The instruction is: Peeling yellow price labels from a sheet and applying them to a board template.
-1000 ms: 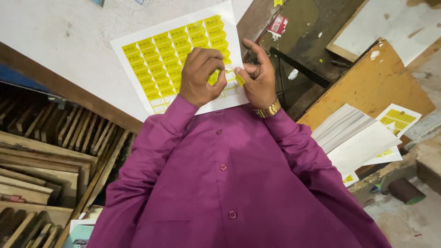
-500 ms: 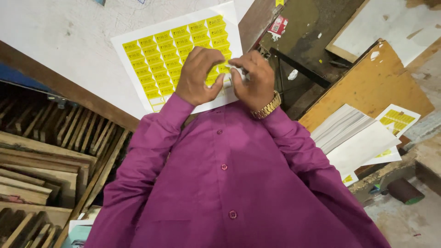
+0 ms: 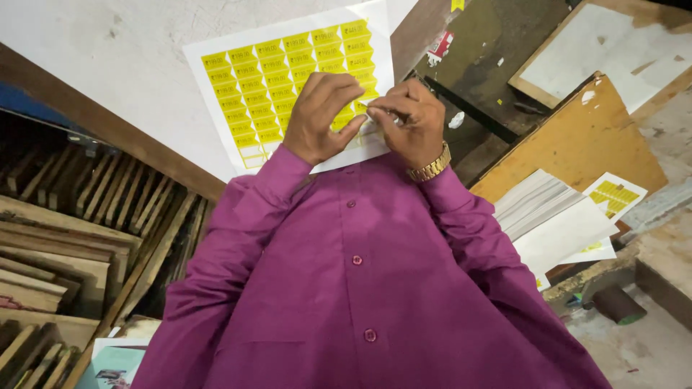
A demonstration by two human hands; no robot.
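I see even, fairly bright indoor light with no hard glare. The white tabletop (image 3: 108, 57) in the upper left reads pale and a little washed out, while the wooden slats (image 3: 65, 230) at the lower left sit in deep shadow. The purple shirt (image 3: 360, 288) filling the lower centre is well lit and sharp. Lines bend slightly towards the frame edges, and the far right corners look softer.

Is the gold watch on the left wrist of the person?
No, the gold watch sits on the wrist of the right hand, which rests on the sheet of yellow stickers.
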